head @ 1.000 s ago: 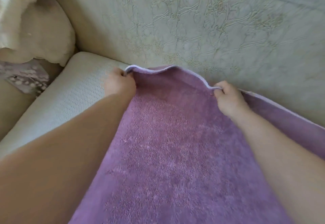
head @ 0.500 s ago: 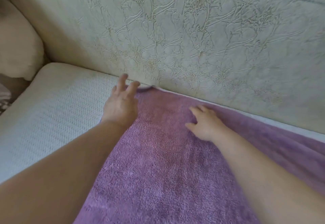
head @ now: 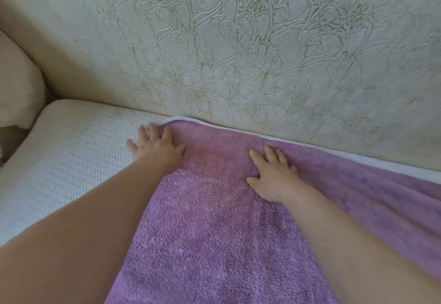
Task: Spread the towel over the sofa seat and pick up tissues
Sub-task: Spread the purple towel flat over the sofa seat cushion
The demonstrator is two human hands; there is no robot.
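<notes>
Already the purple towel (head: 214,220) lay flat on the sofa seat (head: 71,160), its pale hem pushed up against the foot of the cracked, cream backrest (head: 238,53). A second before, both hands had pinched that far hem and held it lifted in a wave above the cushion; half a second before, they had let go and begun to flatten. At this moment the left hand (head: 156,147) rested with fingers spread at the towel's far left corner, half on the terry and half on the bare woven cushion, its grip open and holding nothing. The right hand (head: 274,177) pressed palm-down on the towel just short of the hem, fingers splayed, likewise holding nothing. The change from lifted edge to pressed-down cloth suggested that the placing was done and only smoothing was left. The seat to the left of the towel was uncovered, and a pale cushion (head: 16,88) sat in the corner beyond it. No tissues showed anywhere in view, so that part of the task appeared not yet begun.
</notes>
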